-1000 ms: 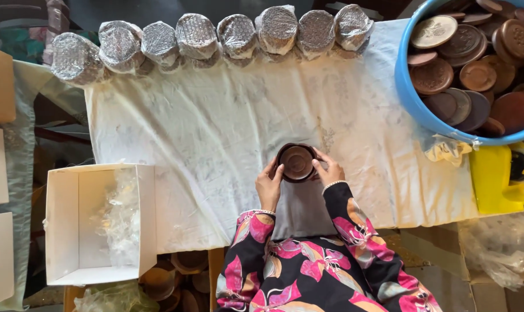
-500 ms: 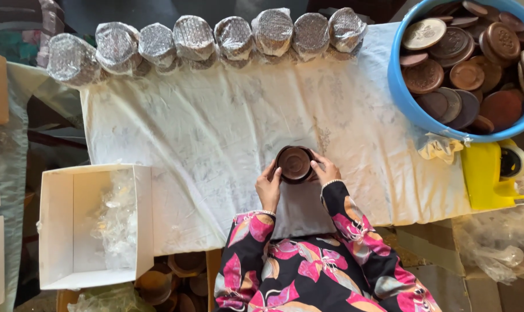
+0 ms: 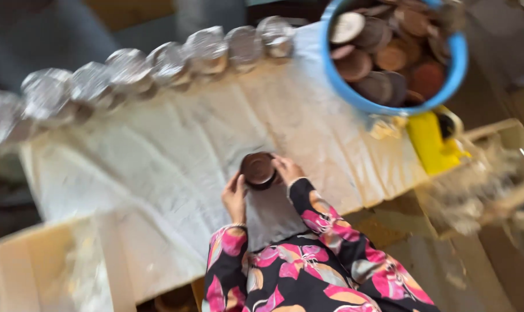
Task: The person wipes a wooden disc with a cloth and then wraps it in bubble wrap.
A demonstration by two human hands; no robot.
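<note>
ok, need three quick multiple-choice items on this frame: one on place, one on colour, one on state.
1. Where is the row of foil-wrapped bundles?
A. along the far edge of the white cloth
B. inside the tub
C. in the person's lap

2. What colour is the tub of round brown discs?
A. red
B. blue
C. green

3. How is the small brown round pot held?
A. by the left hand alone
B. untouched
C. between the left hand and the right hand

Answers: 1 A, the bundles line the cloth's far side; 2 B, the rim is blue; 3 C, both hands cup its sides.
</note>
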